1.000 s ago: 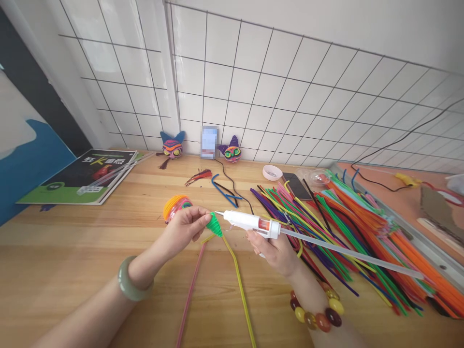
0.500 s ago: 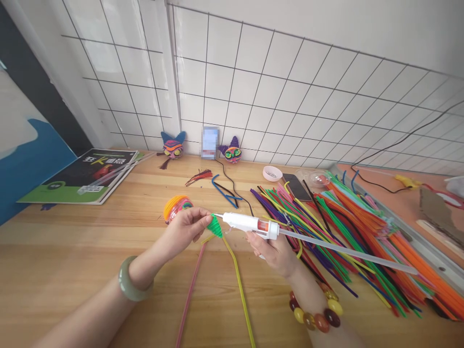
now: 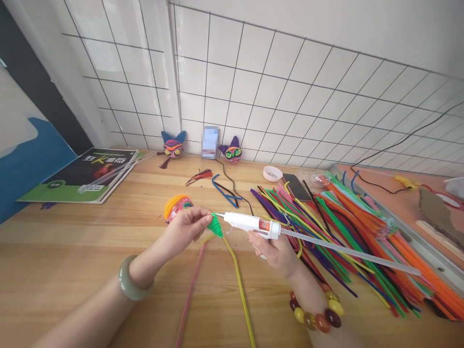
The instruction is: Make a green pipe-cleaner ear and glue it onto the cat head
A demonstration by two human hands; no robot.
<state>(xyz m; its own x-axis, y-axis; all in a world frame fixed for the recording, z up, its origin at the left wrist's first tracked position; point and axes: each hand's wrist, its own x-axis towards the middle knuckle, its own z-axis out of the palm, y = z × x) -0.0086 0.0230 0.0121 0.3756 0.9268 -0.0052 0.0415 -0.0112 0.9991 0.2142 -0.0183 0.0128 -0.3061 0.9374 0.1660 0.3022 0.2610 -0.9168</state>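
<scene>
Green ribbed piece (image 3: pixel 216 226) was pinched at the tip of a glue gun (image 3: pixel 242 221)

The green piece was held off the bench (image 3: pixel 108 251), above its middle and well out from the far edge by the tiled wall (image 3: pixel 239 63). It looked light, its fuzzy ribs likely soft to squeeze yet stiff enough to keep a pointed shape, and not slippery. The wide upper end seemed the best hold, with fingers clear of the nozzle (image 3: pixel 220 215), which was probably hot.

The left hand (image 3: pixel 188 227) was nearly closed, thumb and forefinger gripping that upper end. The right hand (image 3: pixel 273 249) was wrapped beneath the glue gun; whether it squeezed the trigger could not be told. A long glue stick (image 3: pixel 348 252) stuck out behind, toward the bench's right end. Nozzle and green piece met or nearly met.
</scene>
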